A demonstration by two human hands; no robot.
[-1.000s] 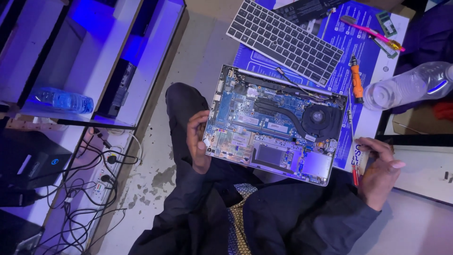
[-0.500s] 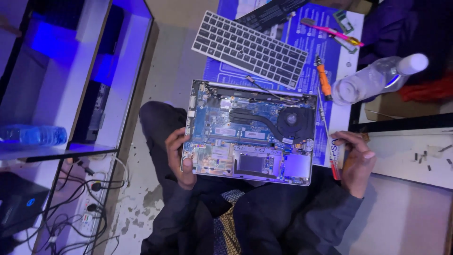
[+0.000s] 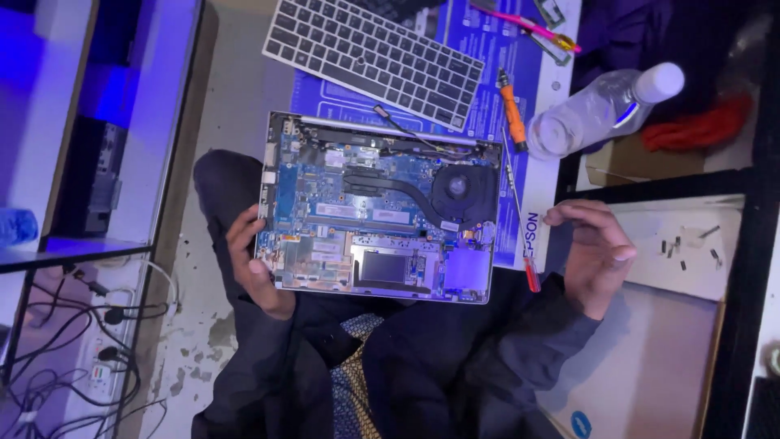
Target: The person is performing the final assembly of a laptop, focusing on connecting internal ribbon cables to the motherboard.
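Observation:
An opened laptop base (image 3: 378, 211) lies on my lap with its circuit board, black fan and heat pipe showing. My left hand (image 3: 250, 262) grips its left edge near the lower corner. My right hand (image 3: 595, 252) hovers just right of the laptop with loosely curled fingers and holds nothing. A thin screwdriver with a red handle (image 3: 530, 275) lies along the laptop's right edge, between it and my right hand.
A detached keyboard (image 3: 374, 57) rests on a blue mat (image 3: 487, 57) beyond the laptop. An orange-handled screwdriver (image 3: 512, 122), a pink tool (image 3: 528, 28) and a lying plastic bottle (image 3: 601, 110) sit nearby. Small screws (image 3: 681, 245) dot a white surface right. Cables and a power strip (image 3: 97, 366) lie lower left.
My right hand has come off the laptop's lower right corner and the red-handled screwdriver and moved out to the right. The left hand keeps its grip.

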